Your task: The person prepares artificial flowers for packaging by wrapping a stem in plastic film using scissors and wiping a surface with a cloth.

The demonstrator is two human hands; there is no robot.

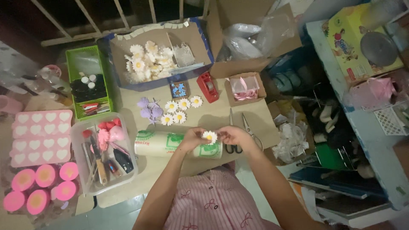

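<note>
Both hands meet over the low table and pinch one small white daisy with a yellow centre. My left hand grips its left side, my right hand its right side. Just below them lies a roll of clear plastic with green print. Several finished daisies lie in a cluster behind the hands, beside purple flowers. Scissors rest on the table under my right hand.
A cardboard box of white flowers stands at the back. A red tape dispenser, a small box of pink ribbon, a green basket, a clear tool tub and pink heart moulds surround the work spot.
</note>
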